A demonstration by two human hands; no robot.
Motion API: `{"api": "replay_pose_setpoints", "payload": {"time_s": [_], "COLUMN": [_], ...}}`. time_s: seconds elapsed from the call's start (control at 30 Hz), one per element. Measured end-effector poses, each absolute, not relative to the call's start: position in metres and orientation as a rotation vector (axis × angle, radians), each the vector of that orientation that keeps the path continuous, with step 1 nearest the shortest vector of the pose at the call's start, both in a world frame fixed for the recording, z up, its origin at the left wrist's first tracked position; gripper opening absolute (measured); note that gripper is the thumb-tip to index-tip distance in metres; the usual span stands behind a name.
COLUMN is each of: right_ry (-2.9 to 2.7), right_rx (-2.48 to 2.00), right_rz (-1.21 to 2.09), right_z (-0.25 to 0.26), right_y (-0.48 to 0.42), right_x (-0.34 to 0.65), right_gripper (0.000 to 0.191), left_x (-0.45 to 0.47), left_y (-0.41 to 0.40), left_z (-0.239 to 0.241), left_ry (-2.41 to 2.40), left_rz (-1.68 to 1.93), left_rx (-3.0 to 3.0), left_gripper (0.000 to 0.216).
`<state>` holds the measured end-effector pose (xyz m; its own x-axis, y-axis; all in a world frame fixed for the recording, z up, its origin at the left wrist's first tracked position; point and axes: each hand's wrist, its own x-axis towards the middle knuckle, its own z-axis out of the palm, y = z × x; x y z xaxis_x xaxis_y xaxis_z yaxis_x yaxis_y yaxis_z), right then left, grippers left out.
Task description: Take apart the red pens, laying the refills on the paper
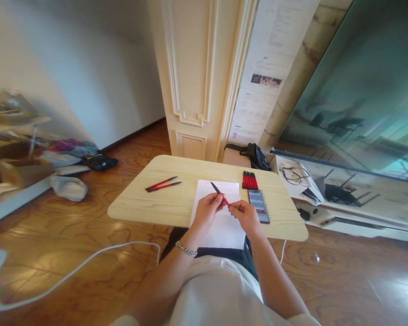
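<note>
A red pen with a black tip (225, 200) is held between both hands above a white sheet of paper (221, 233). My left hand (208, 208) is closed around its upper, black part. Pinching its red lower end are the fingers of my right hand (246, 217). Two more red and black pens (163, 184) lie side by side on the left of the table. Just beyond my right hand, a row of several such pens (250, 180) sits at the paper's upper right. Below that row lies a dark flat packet (258, 206), partly blurred.
The light wooden table (136, 203) has rounded corners. A white cable (98, 256) crosses the floor at left. Behind the table are a black bag (256, 156) and a ledge with glasses (295, 175) and a black router (340, 194). A large screen (353, 99) fills the right.
</note>
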<state>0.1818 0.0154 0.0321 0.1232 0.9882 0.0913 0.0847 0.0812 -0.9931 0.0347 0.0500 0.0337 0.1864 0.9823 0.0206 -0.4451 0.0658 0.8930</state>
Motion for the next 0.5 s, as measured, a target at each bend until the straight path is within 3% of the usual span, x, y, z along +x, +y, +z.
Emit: {"api": "replay_pose_setpoints", "payload": {"time_s": [0.3, 0.5], "right_ry": [-1.521, -1.184], "right_rx": [-1.408, -1.628], "right_rz": [0.922, 0.642], "right_z": [0.045, 0.043], "right_y": [0.023, 0.092], "right_x": [0.209, 0.289], "right_gripper": [0.029, 0.042], "left_x": [0.040, 0.022], "left_y": [0.052, 0.056], "left_z": [0.039, 0.018], "left_ry": [0.795, 1.046], "left_rz": [1.122, 1.057], "left_rx": [1.257, 1.785], "left_gripper": [0.033, 0.027]}}
